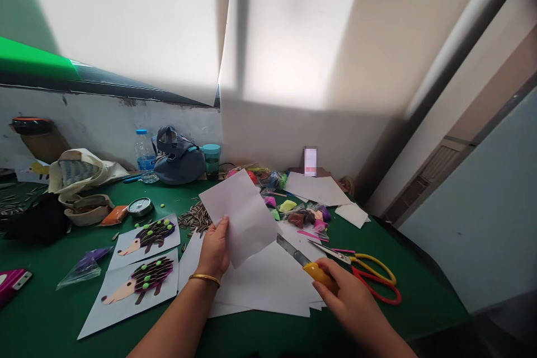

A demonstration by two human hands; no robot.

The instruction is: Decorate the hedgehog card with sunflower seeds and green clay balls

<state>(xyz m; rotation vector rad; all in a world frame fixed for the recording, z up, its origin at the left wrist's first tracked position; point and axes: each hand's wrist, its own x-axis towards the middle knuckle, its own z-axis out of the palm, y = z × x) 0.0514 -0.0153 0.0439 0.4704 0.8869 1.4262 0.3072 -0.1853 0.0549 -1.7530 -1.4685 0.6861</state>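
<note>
My left hand (216, 249), with a gold bangle at the wrist, pinches a white sheet of paper (247, 212) by its left side and holds it tilted up off the table. In my right hand (344, 296) is a yellow-handled utility knife (316, 274), its blade out and pointing up and left near the sheet's lower right corner. Beneath both hands lie more white sheets (268, 285). Scissors (373, 271) with yellow and red handles rest just beyond my right hand. Two hedgehog pictures (140, 285) with green dots lie left of my left arm.
Sunflower seeds (196, 217) are heaped behind the left hand. Bagged coloured clay (297, 215) lies behind the paper. Along the wall stand a water bottle (145, 159), a blue bag (178, 159), a teal-lidded cup (212, 159) and a phone (310, 162). A round tin (140, 207) sits at left.
</note>
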